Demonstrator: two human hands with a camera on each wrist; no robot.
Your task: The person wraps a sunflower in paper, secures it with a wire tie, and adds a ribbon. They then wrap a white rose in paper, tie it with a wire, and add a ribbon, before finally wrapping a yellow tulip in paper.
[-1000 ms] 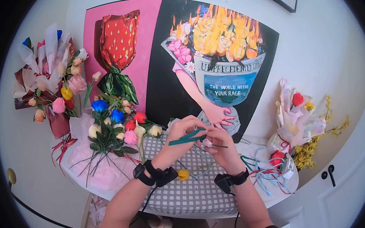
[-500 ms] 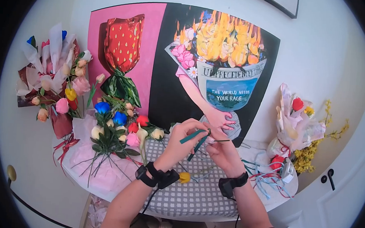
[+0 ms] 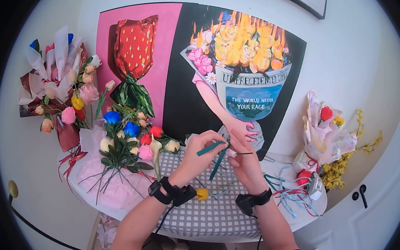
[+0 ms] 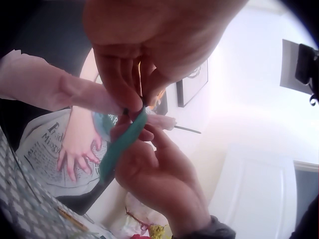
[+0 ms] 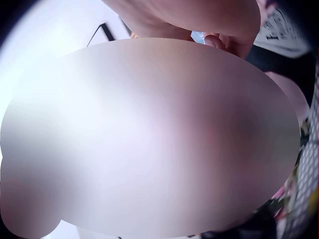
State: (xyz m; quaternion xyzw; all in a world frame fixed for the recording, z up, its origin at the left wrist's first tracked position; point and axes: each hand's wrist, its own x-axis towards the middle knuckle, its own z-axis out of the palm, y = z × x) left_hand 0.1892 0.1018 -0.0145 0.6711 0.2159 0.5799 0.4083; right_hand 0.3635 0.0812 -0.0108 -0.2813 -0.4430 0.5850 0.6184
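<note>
While L hand (image 3: 197,155) pinches grn ribbon (image 3: 217,165) w/ fingers closed, R hand (image 3: 247,166) holds pink flower (image 3: 231,153) btwn curled fingers.

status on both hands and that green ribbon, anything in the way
Left hand pinching green ribbon. Right hand holding small pale pink flower, dark stem jutting out. Yellow flower on checked cloth below, clear of both hands.

Here's my green strip (image 3: 217,163), flat and narrow, up above the checked cloth (image 3: 209,216), one length slanting, another hanging down toward it. And in my grip too, above that same cloth, the small pale pink flower (image 3: 231,153), a thin dark stem (image 3: 245,153) poking out sideways.
</note>
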